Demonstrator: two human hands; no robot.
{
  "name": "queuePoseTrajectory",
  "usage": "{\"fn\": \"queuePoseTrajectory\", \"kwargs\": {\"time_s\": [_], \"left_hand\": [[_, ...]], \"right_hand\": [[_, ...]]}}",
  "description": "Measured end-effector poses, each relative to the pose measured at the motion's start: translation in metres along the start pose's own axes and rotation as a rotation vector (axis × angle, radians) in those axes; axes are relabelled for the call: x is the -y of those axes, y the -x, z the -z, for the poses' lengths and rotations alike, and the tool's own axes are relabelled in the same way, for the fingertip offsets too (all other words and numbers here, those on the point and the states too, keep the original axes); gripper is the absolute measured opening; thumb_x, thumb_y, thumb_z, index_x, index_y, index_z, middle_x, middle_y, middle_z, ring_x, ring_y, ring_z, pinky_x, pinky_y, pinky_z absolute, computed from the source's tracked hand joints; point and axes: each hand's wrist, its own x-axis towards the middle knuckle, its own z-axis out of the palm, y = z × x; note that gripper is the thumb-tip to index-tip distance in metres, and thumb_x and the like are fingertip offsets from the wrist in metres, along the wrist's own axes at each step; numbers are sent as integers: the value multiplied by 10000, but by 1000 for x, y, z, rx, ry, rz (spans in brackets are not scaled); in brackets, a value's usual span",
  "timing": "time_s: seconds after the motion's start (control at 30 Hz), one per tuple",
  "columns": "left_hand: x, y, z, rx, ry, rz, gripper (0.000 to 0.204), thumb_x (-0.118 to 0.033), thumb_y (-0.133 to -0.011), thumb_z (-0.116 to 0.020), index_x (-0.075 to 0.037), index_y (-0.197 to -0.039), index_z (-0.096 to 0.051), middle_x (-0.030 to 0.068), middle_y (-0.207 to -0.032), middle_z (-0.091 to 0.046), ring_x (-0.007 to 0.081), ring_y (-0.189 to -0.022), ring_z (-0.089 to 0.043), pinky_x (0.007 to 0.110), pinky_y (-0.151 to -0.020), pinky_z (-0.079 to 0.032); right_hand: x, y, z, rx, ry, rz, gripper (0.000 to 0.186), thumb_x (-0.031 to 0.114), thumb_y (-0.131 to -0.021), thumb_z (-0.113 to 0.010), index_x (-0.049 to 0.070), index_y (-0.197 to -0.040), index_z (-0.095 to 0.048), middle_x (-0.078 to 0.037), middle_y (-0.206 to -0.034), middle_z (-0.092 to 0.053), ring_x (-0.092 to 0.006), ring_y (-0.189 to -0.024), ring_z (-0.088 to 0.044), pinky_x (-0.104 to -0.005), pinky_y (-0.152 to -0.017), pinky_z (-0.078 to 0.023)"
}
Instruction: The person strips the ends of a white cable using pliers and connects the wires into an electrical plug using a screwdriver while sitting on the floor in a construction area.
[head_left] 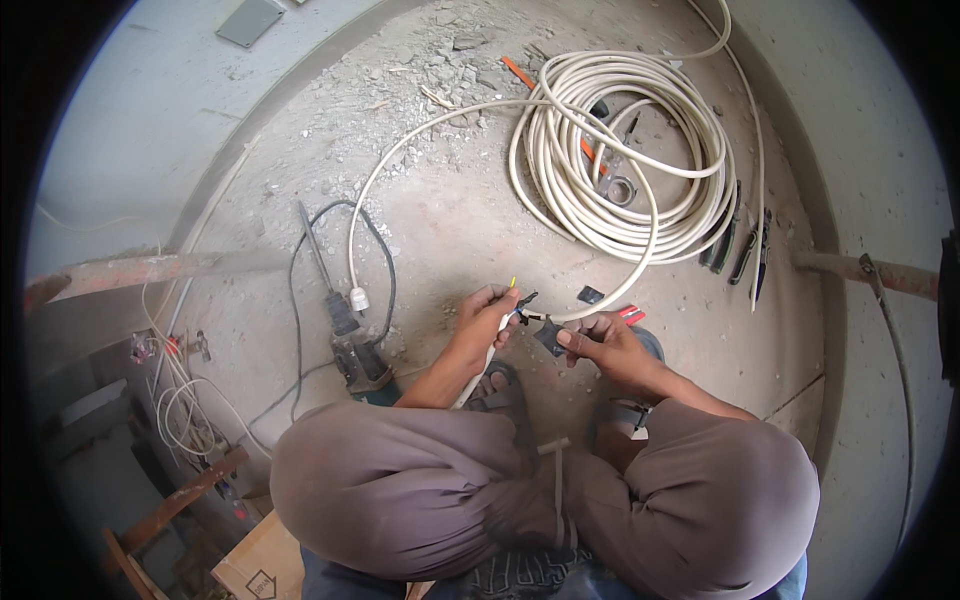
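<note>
Centrally, wire joint (523, 316): between the left hand (485, 325) and the right hand (605, 345), just off the middle toward 4 o'clock; one dark tip points to about 2 o'clock, a yellow wire end (513, 282) to 12.
Lower white cable (477, 377): long axis from 7 o'clock up to 1, ending at the left hand.
Upper white cable (605, 311): leaves the joint toward 3 o'clock, then bends up toward 1 to the coil (565, 180).
Left hand: closed on the lower cable's end, thumb and fingers pinching.
Right hand: thumb and finger grasping a dark strip (548, 338); whether it also touches the upper cable, I cannot tell.
Coil: lying between 1 and 2 o'clock.
Power drill (355, 355): between 8 and 9, its bit (317, 245) pointing to 11.
Hand tools (742, 258): near 3, beside the coil.
</note>
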Motion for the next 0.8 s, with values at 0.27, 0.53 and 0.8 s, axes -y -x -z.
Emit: {"fn": "queuePoseTrajectory", "kwargs": {"time_s": [0.27, 0.53, 0.8], "left_hand": [[-13, 4, -10, 70, 49, -70, 208, -251, -926, -637, -51, -932, -578, 18, -697, -561, 53, -484, -438, 210, -403, -307], [-19, 1, -5, 48, -10, -118, 186, -246, -932, -622, -66, -957, -582, 8, -697, -548, 48, -476, -416, 199, -395, -295], [-21, -9, 71, -153, 88, -167, 215, -286, -974, -558, -85, -900, -534, -6, -658, -492, 43, -450, -393, 203, -385, -312]], "right_hand": [[21, 17, 20, 18, -192, 2, 179, 207, -896, -702, 31, -893, -667, -7, -782, -630, -102, -697, -567, -277, -663, -464], [27, 17, 5, 26, 104, 140, 215, 214, -891, -711, 23, -817, -645, -13, -752, -626, -96, -709, -571, -257, -653, -440], [103, 62, 98, -350, 67, 453, 378, 292, -939, -642, 57, -655, -557, -17, -610, -558, -92, -558, -537, -243, -487, -406]]}}
